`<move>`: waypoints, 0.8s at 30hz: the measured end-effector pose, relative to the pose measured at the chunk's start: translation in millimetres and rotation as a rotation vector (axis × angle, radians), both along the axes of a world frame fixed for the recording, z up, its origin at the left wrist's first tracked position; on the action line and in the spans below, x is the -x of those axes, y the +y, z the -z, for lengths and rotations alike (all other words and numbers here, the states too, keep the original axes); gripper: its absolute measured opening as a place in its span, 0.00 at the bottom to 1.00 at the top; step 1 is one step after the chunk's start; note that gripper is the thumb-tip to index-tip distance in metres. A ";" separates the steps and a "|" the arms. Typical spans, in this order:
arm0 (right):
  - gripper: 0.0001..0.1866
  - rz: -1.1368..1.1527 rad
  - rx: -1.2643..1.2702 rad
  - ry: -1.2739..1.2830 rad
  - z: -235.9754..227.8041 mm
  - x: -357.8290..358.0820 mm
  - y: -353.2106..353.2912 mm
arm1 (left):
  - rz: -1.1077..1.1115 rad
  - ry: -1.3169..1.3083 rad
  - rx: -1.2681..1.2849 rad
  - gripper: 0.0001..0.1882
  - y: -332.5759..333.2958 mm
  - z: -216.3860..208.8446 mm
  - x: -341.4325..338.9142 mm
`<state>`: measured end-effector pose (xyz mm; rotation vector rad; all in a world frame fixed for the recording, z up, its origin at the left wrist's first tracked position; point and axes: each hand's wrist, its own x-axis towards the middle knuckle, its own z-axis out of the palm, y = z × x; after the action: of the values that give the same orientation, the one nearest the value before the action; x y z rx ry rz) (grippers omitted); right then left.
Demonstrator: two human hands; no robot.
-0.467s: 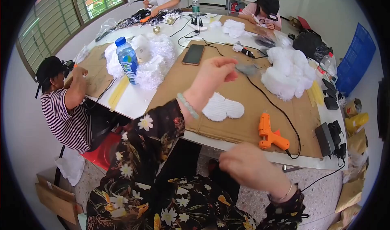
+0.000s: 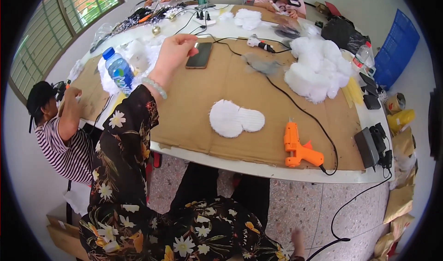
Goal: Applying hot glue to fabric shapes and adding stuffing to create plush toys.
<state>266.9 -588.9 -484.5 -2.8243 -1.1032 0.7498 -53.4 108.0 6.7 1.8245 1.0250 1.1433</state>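
Note:
My left hand point(image 2: 174, 53) is raised over the cardboard, in front of the dark phone point(image 2: 201, 57). Its thumb and fingers are pinched together, and whatever may be between them is too small to make out. Low at the bottom edge, beside my body, only part of my right hand point(image 2: 298, 240) shows, and its fingers are not clear. A white, ribbed, fluffy piece point(image 2: 235, 118) with two rounded lobes lies flat on the cardboard sheet point(image 2: 184, 122). To its right an orange glue gun point(image 2: 300, 148) rests on its side, nozzle pointing away from me.
White fluffy pieces point(image 2: 318, 69) are heaped at right. A blue-capped bottle point(image 2: 119, 71) stands at left by more white fluff. Cables cross the cardboard beside a grey wispy clump point(image 2: 263, 64). Black adapters point(image 2: 371, 145) line the right edge. Several people work around the table.
My left hand has moved left, from above the white piece to near the phone. The right hand has dropped from the table's front edge down beside my body. The view has shifted somewhat.

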 end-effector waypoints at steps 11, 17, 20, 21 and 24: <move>0.25 0.765 -0.480 0.342 43.0 17.7 -127.0 | 0.224 0.670 -0.492 0.11 2.1 24.9 -97.8; 0.21 1.406 -0.932 -0.081 -139.0 -17.1 -52.2 | 0.227 0.968 -0.560 0.12 24.8 40.4 -137.3; 0.18 1.345 -1.074 -0.459 -236.5 -39.5 -20.9 | 0.178 0.911 -0.673 0.17 60.4 60.4 -142.2; 0.17 1.271 -1.138 -0.539 -259.8 -43.2 -13.5 | 0.186 0.911 -0.671 0.17 71.1 69.0 -143.4; 0.14 0.996 -1.199 -0.772 -317.7 -52.5 12.7 | 0.264 0.904 -0.846 0.23 85.6 82.6 -151.7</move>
<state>319.4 -576.3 -166.8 -1.9978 0.0938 -0.8385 98.4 193.6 -75.8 3.2060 0.7186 0.5739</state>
